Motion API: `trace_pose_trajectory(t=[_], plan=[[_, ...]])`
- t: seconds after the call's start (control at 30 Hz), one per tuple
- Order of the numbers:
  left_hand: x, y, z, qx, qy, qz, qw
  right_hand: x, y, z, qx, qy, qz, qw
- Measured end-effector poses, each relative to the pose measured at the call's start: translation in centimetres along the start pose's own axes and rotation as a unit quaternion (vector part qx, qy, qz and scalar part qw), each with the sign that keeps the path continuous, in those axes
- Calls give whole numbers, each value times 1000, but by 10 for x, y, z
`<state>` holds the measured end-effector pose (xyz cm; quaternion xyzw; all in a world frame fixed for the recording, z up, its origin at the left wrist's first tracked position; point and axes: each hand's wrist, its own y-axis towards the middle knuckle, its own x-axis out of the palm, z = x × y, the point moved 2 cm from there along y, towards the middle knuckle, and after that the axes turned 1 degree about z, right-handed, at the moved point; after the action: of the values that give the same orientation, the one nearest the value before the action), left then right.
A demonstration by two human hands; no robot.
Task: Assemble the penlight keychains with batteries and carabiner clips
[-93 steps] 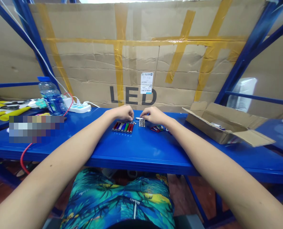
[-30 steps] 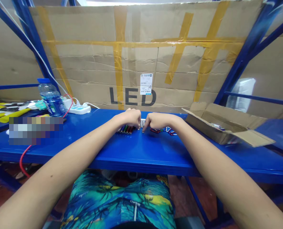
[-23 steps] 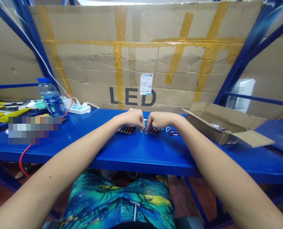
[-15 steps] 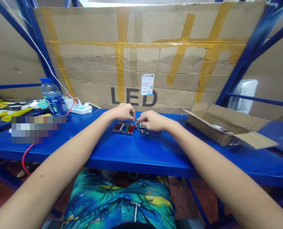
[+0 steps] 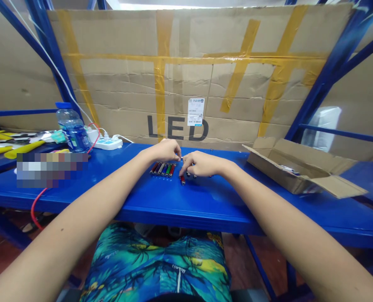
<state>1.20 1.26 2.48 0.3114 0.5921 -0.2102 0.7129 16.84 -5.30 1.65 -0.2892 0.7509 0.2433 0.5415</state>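
Note:
A row of several small coloured metal tubes (image 5: 163, 169) lies on the blue table (image 5: 161, 197). My left hand (image 5: 168, 149) hovers just behind the row, fingers curled into a pinch on something too small to name. My right hand (image 5: 199, 164) rests just right of the row, fingers closed on a red tube (image 5: 182, 179) that points toward me. Small silver parts behind my right hand are mostly hidden.
An open cardboard box (image 5: 299, 165) lies at the right. At the left stand a water bottle (image 5: 72, 128), a white power strip (image 5: 107, 143) with a red cable, and yellow tools (image 5: 13, 149). A taped cardboard wall marked LED backs the table.
My right hand has pulled a red tube out of the row and toward me. A second ago both hands were pinched together over the silver parts, then they drew apart.

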Motion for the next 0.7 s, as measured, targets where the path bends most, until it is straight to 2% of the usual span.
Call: trace_pose_trajectory(t=[0.07,0.2,0.47,0.7], plan=[[0,0,1,5,-5,-4,1000,-5,-4,1,2,17,-3,1000],[1,-1,8,34,13,-28,999,-9,-7,0,26,-10,37,999],[16,4,21,64,79,-33,994,0,-8,-23,103,-141,-4,985],[13,1,24,59,70,-69,993,5,-10,-29,122,-138,-43,982]])
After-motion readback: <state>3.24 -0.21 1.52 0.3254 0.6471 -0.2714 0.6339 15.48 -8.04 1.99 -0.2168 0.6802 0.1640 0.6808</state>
